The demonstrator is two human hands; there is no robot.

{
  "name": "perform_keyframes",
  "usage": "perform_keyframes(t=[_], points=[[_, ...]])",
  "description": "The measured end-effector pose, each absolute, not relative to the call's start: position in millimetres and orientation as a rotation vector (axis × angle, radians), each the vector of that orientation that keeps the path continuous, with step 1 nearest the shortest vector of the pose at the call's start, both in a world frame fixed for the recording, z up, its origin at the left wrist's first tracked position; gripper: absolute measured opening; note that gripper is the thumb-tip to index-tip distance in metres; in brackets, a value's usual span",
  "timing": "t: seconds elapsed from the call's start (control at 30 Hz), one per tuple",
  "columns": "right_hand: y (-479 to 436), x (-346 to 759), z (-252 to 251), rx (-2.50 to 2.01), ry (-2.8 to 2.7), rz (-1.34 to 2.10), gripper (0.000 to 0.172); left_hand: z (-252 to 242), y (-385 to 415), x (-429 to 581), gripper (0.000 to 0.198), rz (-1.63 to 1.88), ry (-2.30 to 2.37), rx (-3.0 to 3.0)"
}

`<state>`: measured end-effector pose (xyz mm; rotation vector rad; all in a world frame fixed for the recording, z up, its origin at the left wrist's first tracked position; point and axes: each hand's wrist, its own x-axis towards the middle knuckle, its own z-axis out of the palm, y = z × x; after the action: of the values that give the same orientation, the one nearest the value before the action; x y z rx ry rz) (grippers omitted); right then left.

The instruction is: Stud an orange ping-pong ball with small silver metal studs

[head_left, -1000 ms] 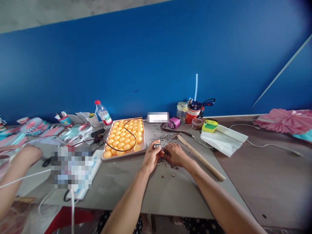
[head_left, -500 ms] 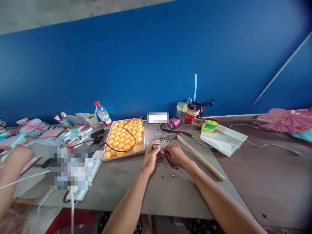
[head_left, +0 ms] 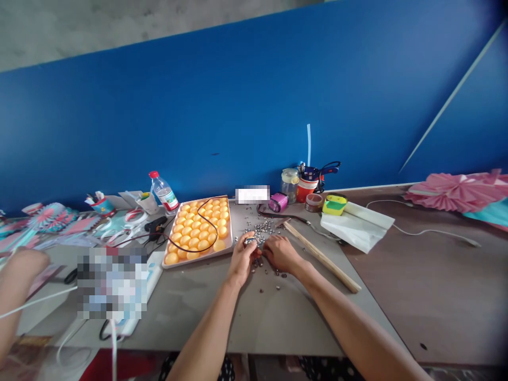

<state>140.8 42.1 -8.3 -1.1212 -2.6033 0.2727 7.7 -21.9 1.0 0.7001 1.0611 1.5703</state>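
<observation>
Metal pieces (head_left: pixel 265 227), small and shiny, lay scattered. My left hand (head_left: pixel 242 257) clasped several in curled fingers; my right hand (head_left: pixel 282 253) bent downward, finger closure indeterminable.

Craft workshop, paper fan (head_left: pixel 460 191), loose metal pieces (head_left: pixel 264 228), power strip (head_left: pixel 153 278)
</observation>
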Motion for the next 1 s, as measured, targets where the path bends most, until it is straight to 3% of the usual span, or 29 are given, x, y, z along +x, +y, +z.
perform_keyframes(t=[0.6, 1.0], points=[[37, 141, 2, -1.175, -2.643, 0.331, 0.023, 2, -22, 10, 0.046, 1.562, 1.102, 0.738], [49, 141, -15, -1.055, -2.534, 0.344, 0.030, -1, -24, 7, 0.026, 2.009, 1.557, 0.948]])
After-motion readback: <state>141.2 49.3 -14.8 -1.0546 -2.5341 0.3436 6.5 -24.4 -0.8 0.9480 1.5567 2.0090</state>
